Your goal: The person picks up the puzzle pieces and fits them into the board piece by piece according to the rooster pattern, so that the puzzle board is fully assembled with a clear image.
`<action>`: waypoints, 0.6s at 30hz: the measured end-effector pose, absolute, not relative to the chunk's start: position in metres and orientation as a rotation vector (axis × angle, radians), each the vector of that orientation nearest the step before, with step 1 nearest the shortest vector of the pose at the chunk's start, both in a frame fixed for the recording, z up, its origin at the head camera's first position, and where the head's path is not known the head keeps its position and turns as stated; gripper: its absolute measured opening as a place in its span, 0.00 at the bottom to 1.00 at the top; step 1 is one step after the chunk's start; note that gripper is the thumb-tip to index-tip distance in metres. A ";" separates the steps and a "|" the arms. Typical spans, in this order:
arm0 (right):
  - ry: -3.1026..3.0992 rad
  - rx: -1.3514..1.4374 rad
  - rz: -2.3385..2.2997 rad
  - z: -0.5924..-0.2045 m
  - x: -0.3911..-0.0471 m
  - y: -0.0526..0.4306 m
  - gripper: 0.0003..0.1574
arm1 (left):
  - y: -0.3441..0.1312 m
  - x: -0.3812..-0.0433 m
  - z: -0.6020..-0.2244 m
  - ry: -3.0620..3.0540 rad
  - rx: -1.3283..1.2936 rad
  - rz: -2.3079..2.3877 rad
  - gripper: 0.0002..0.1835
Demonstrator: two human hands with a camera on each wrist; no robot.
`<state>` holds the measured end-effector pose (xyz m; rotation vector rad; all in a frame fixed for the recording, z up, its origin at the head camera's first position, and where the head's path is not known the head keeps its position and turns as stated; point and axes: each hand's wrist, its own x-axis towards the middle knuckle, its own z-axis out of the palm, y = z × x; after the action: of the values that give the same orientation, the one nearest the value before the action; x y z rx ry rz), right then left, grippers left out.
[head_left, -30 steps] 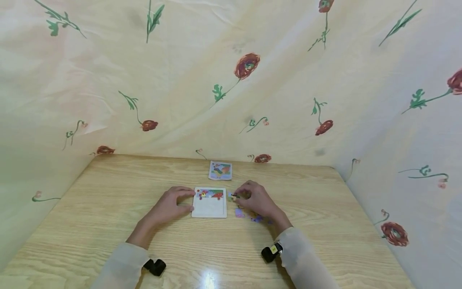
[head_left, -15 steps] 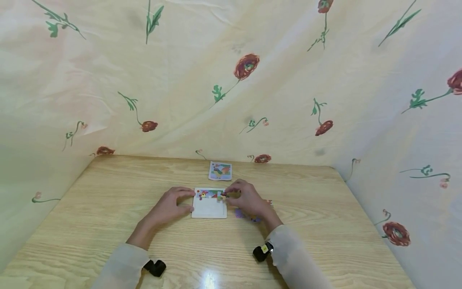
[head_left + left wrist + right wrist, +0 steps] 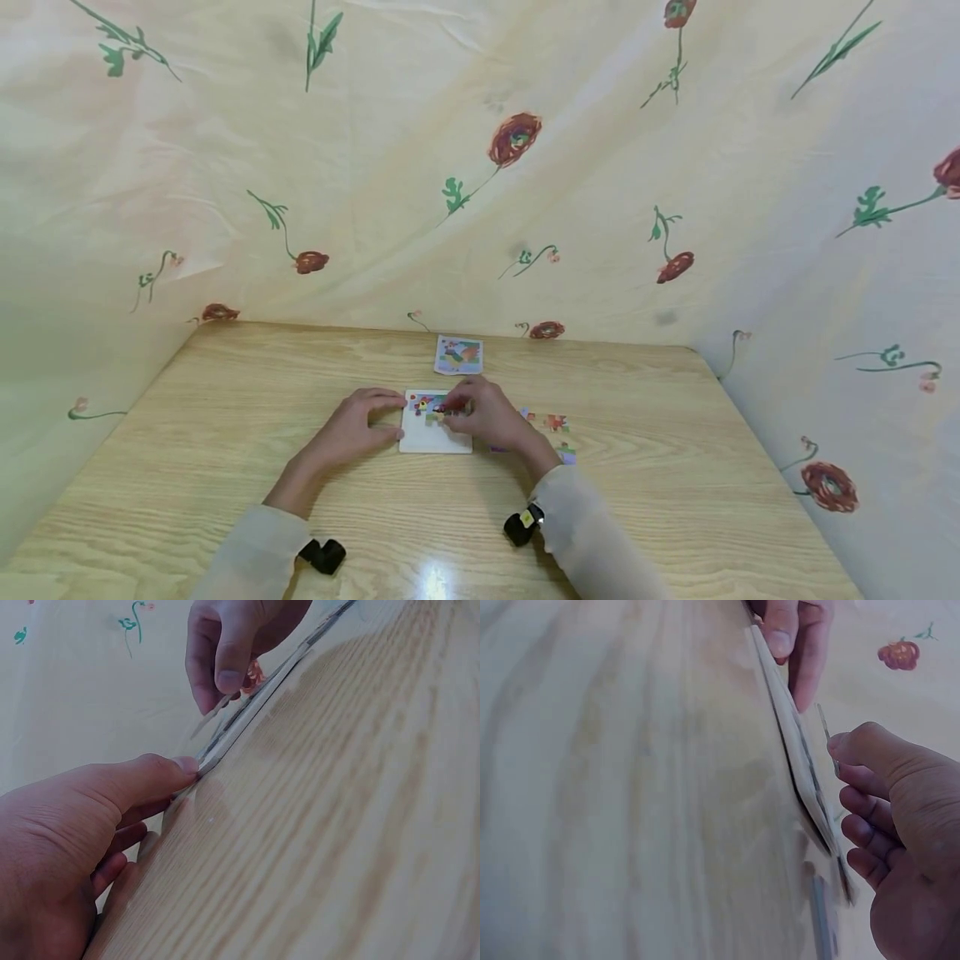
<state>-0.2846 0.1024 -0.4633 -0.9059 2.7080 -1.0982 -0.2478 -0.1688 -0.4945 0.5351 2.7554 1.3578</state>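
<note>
A white puzzle tray [image 3: 431, 442] lies on the table, with joined colourful pieces along its far edge. My left hand [image 3: 360, 427] rests at its left side, thumb and index finger touching the edge apart from each other. Over the tray, my right hand [image 3: 491, 417] pinches a puzzle piece [image 3: 433, 416] between thumb and fingers. The right wrist view shows this puzzle piece [image 3: 826, 731] tilted and raised off the tray [image 3: 791, 735]. My right fingers hide the top right part of the tray in the head view.
Loose puzzle pieces [image 3: 557, 422] lie right of the tray, partly behind my right wrist. A small picture card [image 3: 459, 356] lies beyond the tray. A flowered cloth [image 3: 375, 167] hangs behind and beside the wooden table [image 3: 240, 392].
My right hand has moved left from beside the tray to above it, carrying the puzzle piece. More loose pieces have come into sight on the right. The left hand stays put.
</note>
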 end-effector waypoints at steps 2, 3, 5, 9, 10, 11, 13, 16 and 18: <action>2.709 -0.919 -1.085 -0.464 -0.285 0.099 0.09 | -0.169 -0.248 -0.495 2.768 0.539 1.349 0.25; 2.706 -0.925 -1.085 -0.464 -0.285 0.097 0.09 | -0.168 -0.249 -0.495 2.770 0.538 1.349 0.25; 2.704 -0.940 -1.081 -0.464 -0.285 0.093 0.10 | -0.168 -0.249 -0.494 2.775 0.537 1.345 0.25; 2.708 -0.967 -1.064 -0.463 -0.285 0.085 0.10 | -0.168 -0.248 -0.494 2.782 0.535 1.332 0.25; 2.710 -0.972 -1.056 -0.463 -0.285 0.084 0.10 | -0.168 -0.248 -0.493 2.782 0.532 1.330 0.25; 2.711 -0.977 -1.049 -0.464 -0.285 0.082 0.10 | -0.168 -0.248 -0.493 2.784 0.530 1.328 0.25; 2.711 -0.984 -1.043 -0.465 -0.285 0.080 0.10 | -0.169 -0.248 -0.493 2.789 0.532 1.323 0.25; 2.713 -0.998 -1.034 -0.466 -0.286 0.077 0.09 | -0.169 -0.248 -0.492 2.790 0.535 1.325 0.25; 2.719 -1.005 -1.028 -0.467 -0.286 0.076 0.08 | -0.168 -0.248 -0.492 2.787 0.539 1.323 0.25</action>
<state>-0.2857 0.0764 -0.4665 -1.0053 2.7192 -1.0276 -0.2479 -0.1682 -0.4922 0.5385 2.7874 1.3231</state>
